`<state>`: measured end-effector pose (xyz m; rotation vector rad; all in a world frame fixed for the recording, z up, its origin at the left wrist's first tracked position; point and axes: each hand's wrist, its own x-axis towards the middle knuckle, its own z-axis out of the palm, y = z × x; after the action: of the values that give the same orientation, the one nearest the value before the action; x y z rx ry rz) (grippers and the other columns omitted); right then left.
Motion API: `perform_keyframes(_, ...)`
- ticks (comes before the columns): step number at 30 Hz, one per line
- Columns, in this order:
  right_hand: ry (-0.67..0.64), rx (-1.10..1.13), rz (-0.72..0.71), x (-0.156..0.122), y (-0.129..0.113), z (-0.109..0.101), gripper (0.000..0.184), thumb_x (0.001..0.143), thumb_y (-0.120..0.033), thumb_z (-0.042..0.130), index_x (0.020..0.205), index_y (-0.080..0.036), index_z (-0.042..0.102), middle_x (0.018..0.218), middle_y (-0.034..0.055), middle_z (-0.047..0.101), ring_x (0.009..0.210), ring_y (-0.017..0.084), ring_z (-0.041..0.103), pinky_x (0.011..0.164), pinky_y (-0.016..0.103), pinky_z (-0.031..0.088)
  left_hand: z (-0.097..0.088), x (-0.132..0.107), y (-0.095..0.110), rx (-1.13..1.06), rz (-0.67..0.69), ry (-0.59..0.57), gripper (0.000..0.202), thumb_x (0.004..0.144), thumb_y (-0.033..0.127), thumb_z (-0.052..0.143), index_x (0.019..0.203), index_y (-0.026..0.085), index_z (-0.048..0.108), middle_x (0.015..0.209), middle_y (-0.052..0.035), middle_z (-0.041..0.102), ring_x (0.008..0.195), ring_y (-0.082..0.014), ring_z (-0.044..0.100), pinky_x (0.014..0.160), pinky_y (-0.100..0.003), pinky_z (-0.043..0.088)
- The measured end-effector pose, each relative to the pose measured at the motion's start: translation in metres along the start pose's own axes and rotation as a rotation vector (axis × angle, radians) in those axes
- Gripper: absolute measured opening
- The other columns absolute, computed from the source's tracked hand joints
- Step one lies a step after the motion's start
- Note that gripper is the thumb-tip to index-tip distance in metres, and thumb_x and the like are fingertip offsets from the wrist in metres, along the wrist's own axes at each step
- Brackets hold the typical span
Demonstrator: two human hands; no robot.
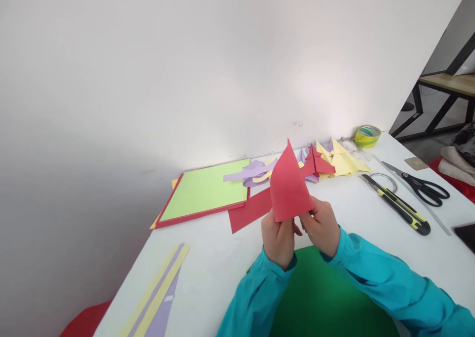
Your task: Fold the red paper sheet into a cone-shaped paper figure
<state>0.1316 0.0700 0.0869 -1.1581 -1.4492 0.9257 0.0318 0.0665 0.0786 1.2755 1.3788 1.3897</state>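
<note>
A red sheet of paper (290, 186), curved and coming to a point at its top, is held up above the white table. My left hand (279, 238) grips its lower left corner, fingers closed. At the lower right edge my right hand (322, 225) pinches the same sheet, and part of its fingers is hidden behind the paper. Both hands are raised over the green mat (326, 292). Behind the held sheet lies a flat red paper piece (249, 212), partly covered by it.
Light green paper (208, 188) tops a stack at the back left. Folded yellow (345, 161) and red paper shapes (314, 163) line the wall. Tape (367, 136), scissors (419, 183) and a utility knife (399, 207) lie right. Paper strips (159, 292) lie front left.
</note>
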Motion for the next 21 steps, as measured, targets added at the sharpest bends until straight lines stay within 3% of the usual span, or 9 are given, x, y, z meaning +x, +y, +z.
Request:
perform_keyframes(3,0.025,0.031,0.032,0.002,-0.001,-0.002,0.025,0.083,-0.035,0.046,0.062,-0.02,0.048,0.043,-0.0064,0.042,0.04,0.008,0.038,0.042,0.021,0.031,-0.001,0.0,0.0,-0.027,0.005,-0.026,0.04,0.081,0.041,0.048,0.048,0.019,0.046,0.038,0.0048,0.039,0.033,-0.0102,0.043,0.034,-0.022,0.039)
perform_keyframes(8,-0.012,0.097,0.041,0.005,0.002,-0.004,0.013,0.073,-0.026,0.048,0.062,-0.02,0.048,0.049,-0.0054,0.047,0.046,0.009,0.041,0.044,0.021,0.031,-0.002,-0.003,-0.004,-0.006,0.042,-0.048,0.03,0.077,0.038,0.05,0.053,0.019,0.05,0.039,0.0048,0.04,0.037,-0.0113,0.046,0.036,-0.021,0.039)
perform_keyframes(16,0.042,-0.046,-0.008,0.009,0.004,-0.005,0.021,0.079,-0.03,0.044,0.061,-0.02,0.049,0.044,-0.006,0.043,0.045,0.009,0.04,0.045,0.021,0.033,-0.002,0.0,-0.013,0.036,0.024,-0.028,0.036,0.08,0.036,0.049,0.048,0.019,0.048,0.04,0.0036,0.043,0.037,-0.0101,0.044,0.038,-0.022,0.036)
perform_keyframes(21,0.074,-0.184,-0.072,0.013,0.011,-0.006,0.019,0.077,-0.026,0.045,0.059,-0.02,0.048,0.048,-0.0045,0.049,0.046,0.009,0.04,0.045,0.021,0.031,-0.004,0.005,-0.012,0.013,-0.019,-0.024,0.035,0.076,0.037,0.053,0.047,0.019,0.047,0.039,0.004,0.041,0.038,-0.0103,0.043,0.037,-0.022,0.037)
